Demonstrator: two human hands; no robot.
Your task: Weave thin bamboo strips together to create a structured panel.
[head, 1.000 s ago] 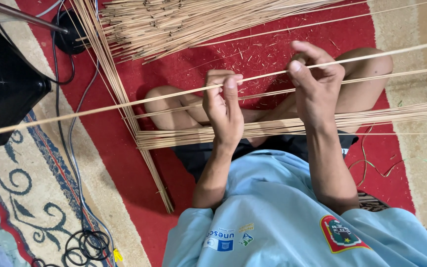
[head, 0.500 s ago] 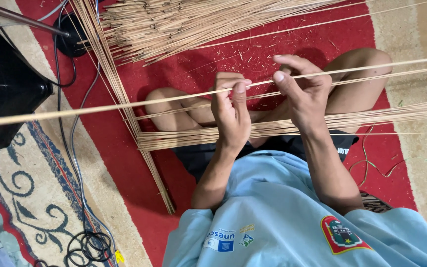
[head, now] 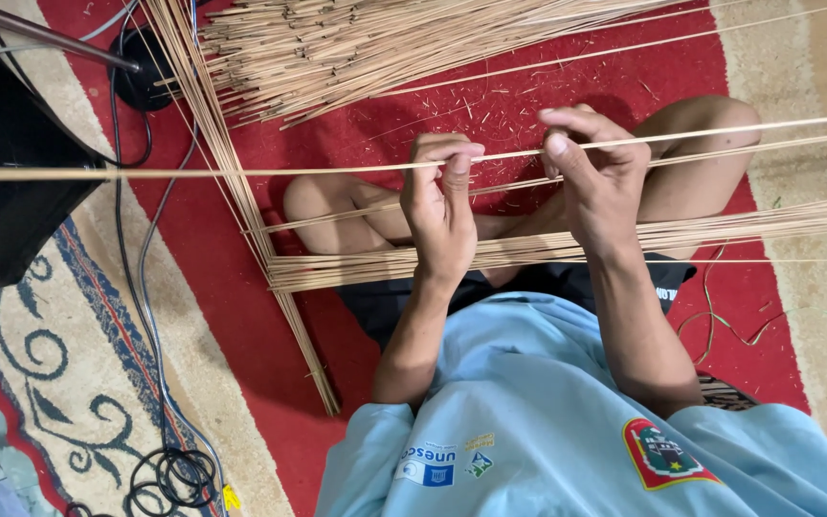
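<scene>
Left hand [head: 440, 206] and right hand [head: 597, 182] each pinch, it seems, one long thin stick [head: 241, 172].

There is just one view, taken from a camera worn on the person's head and tipped steeply down over their own chest. It looks along the pale blue shirt [head: 547, 421] to the lap and crossed legs, with the red carpet [head: 241, 316] on the floor beyond. It sits close: the forearms fill the middle, and the left hand [head: 442, 206] and right hand [head: 595, 177] come just above centre, at the long thin stick [head: 193, 173] running right across the width. With no second view, nothing overlaps.
</scene>
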